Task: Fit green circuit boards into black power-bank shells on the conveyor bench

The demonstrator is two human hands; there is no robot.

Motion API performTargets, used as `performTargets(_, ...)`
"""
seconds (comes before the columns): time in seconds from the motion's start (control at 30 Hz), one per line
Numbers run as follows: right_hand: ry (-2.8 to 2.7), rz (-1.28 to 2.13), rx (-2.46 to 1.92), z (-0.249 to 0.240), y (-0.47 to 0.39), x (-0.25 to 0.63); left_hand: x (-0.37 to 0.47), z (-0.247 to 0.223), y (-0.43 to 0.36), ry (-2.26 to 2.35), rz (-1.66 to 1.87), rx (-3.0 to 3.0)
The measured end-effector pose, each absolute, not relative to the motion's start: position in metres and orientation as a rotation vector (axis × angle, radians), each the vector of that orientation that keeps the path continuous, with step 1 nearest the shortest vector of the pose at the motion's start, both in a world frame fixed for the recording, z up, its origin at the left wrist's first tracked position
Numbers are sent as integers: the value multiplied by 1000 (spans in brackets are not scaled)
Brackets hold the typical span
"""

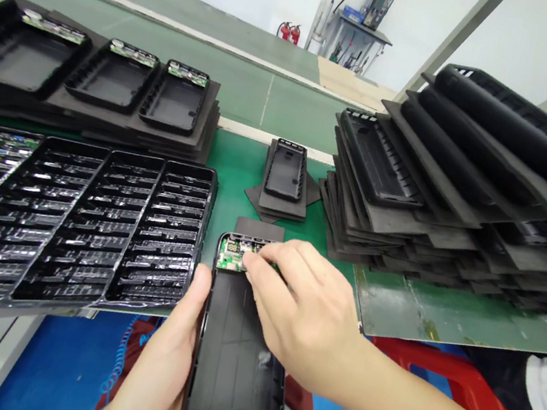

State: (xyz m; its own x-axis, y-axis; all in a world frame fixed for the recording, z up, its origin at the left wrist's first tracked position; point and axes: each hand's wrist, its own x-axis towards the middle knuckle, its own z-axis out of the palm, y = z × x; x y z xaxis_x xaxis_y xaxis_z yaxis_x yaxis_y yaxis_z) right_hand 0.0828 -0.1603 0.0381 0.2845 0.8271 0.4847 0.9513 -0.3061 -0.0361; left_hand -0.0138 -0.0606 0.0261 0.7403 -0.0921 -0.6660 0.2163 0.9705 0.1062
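A black plastic power bank shell is tilted toward me at the bench's front edge, its inside facing up. My left hand grips the shell along its left side, thumb on the rim and the other fingers hidden below. At the shell's far end lies a green circuit board with a small digit display. My right hand is closed in a pinch over the board's right part, fingertips touching it. Those fingers cover much of the board. Under the shell's far end a dark foam sheet sticks out.
To the left stands a black compartment tray with several circuit boards in its left column. Behind it, shells with boards rest on foam sheets. One shell lies mid-bench; stacked shells and foam sheets rise at right, above a red stool.
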Motion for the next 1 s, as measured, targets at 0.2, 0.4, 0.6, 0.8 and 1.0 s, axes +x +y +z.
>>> performTargets(0.2, -1657, -666, -2168, 31, -159, 84, -6, 32, -61, 1067, -142, 263)
performTargets(0.4, -1624, -494, -2178, 36, -158, 84, -8, 31, -62, 1079, -141, 318)
performTargets(0.6, -1578, -306, -2204, 40, -159, 87, -6, 32, -61, 1069, -143, 309)
performTargets(0.8, -1572, -189, -2210, 44, -158, 89, -3, 32, -60, 998, -185, 278)
performTargets(1.0, -1596, -233, -2176, 47, -155, 86, -7, 37, -57, 816, -182, 198)
